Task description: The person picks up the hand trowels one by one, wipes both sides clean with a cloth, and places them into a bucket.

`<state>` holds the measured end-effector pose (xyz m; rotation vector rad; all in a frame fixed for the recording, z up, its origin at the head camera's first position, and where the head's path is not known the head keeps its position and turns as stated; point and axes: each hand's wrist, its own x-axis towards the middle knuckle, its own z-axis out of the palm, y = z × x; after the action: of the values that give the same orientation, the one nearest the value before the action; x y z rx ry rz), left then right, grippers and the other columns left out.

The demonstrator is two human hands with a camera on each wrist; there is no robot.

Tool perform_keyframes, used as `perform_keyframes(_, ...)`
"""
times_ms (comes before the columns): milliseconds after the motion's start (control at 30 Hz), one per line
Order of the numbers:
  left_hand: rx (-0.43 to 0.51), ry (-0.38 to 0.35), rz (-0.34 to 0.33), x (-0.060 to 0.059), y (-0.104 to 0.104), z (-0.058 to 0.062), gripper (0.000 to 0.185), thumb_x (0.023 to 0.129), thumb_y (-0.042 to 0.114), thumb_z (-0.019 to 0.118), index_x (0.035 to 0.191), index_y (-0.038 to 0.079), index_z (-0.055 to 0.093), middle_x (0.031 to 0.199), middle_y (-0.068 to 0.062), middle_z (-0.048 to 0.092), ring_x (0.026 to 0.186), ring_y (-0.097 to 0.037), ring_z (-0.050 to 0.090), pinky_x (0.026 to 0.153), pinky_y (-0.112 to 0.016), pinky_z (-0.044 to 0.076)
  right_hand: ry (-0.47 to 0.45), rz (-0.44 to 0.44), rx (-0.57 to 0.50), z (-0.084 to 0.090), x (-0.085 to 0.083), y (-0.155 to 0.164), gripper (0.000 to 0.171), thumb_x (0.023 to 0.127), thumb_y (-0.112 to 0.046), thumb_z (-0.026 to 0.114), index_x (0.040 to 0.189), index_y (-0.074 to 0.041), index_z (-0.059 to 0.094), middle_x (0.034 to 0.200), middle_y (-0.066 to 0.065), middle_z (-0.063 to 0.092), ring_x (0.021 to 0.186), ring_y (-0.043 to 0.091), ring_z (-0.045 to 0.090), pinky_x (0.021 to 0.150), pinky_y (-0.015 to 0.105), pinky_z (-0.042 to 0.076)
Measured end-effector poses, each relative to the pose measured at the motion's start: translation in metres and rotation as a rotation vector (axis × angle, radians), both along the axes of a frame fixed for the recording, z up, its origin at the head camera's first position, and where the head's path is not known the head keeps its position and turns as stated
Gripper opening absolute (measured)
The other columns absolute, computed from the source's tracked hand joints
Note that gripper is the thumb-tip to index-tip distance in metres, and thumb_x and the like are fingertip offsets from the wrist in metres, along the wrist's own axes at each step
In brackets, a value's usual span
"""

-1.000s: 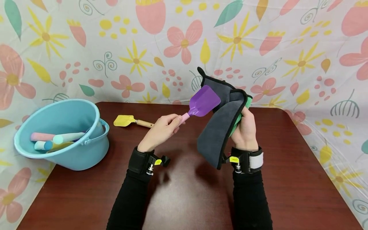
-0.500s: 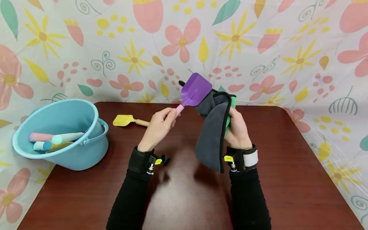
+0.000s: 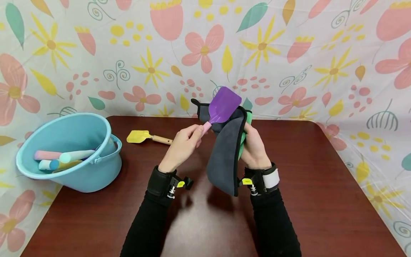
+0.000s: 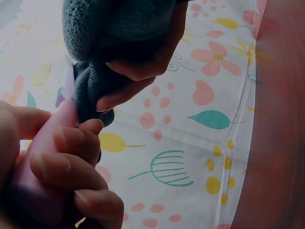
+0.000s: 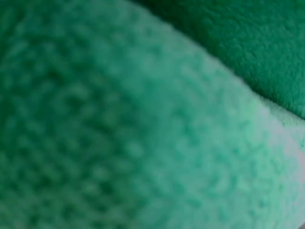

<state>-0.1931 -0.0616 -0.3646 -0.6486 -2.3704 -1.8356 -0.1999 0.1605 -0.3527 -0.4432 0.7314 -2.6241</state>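
Observation:
My left hand (image 3: pixel 182 147) grips the pink handle of a toy shovel (image 3: pixel 224 105), its purple blade tilted up to the right. In the left wrist view the fingers curl round the pink handle (image 4: pixel 44 157). My right hand (image 3: pixel 255 148) holds a folded cloth (image 3: pixel 226 153), grey on one face and green on the other, with black edging. The cloth lies behind the shovel's blade in the head view, and one flap hangs down over the table. Green plush cloth (image 5: pixel 157 124) fills the right wrist view and hides the right fingers there.
A light blue bucket (image 3: pixel 106 175) leans on the table's left side, with several pastel-handled tools (image 3: pixel 75 156) inside. Behind my left hand lies a yellow shovel (image 3: pixel 138 136) with a wooden handle. A flower-printed sheet (image 3: pixel 289 53) hangs behind the brown table (image 3: pixel 324 200).
My right hand has moved left with the cloth, bringing it behind the purple blade. The shovel swung slightly left and up, then back a little to the right.

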Motion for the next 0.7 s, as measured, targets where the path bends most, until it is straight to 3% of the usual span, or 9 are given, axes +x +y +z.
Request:
perform_keyframes(167,-0.037,-0.012,0.011,-0.001,0.0,-0.002,0.035,0.103,0.043,0.046,0.094,0.015,0.063,0.069,-0.007,0.049,0.061,-0.022,0.042,0.058,-0.031,0.032,-0.016,-0.025,-0.044,0.0,-0.001,0.0,0.027,0.108,-0.02,0.038,0.09,-0.005,0.051,0.083,0.007,0.057,0.07,0.019,0.059,0.064,0.029,0.049)
perform_keyframes(367,-0.09,-0.076,-0.06,0.001,-0.004,0.0,0.035,0.102,0.046,0.048,0.093,0.017,0.065,0.066,-0.006,0.047,0.058,-0.02,0.038,0.057,-0.031,0.031,-0.02,-0.157,-0.046,0.0,-0.003,0.005,0.02,0.107,-0.016,0.041,0.096,-0.003,0.052,0.092,0.009,0.059,0.078,0.02,0.061,0.069,0.03,0.05)
perform_keyframes(567,-0.157,-0.115,-0.125,0.001,-0.009,0.0,0.031,0.102,0.041,0.05,0.093,0.017,0.066,0.065,-0.005,0.045,0.059,-0.016,0.038,0.058,-0.03,0.03,-0.11,-0.209,-0.184,0.001,-0.004,0.017,0.013,0.106,-0.011,0.041,0.102,-0.001,0.049,0.097,0.012,0.057,0.082,0.025,0.059,0.074,0.034,0.05)
perform_keyframes(700,-0.167,-0.127,-0.124,0.0,-0.008,-0.001,0.03,0.102,0.04,0.05,0.095,0.016,0.067,0.066,-0.004,0.046,0.059,-0.016,0.04,0.059,-0.031,0.032,-0.126,-0.219,-0.227,0.002,-0.006,0.024,0.012,0.105,-0.009,0.041,0.101,-0.001,0.05,0.096,0.012,0.056,0.082,0.026,0.059,0.075,0.036,0.05)
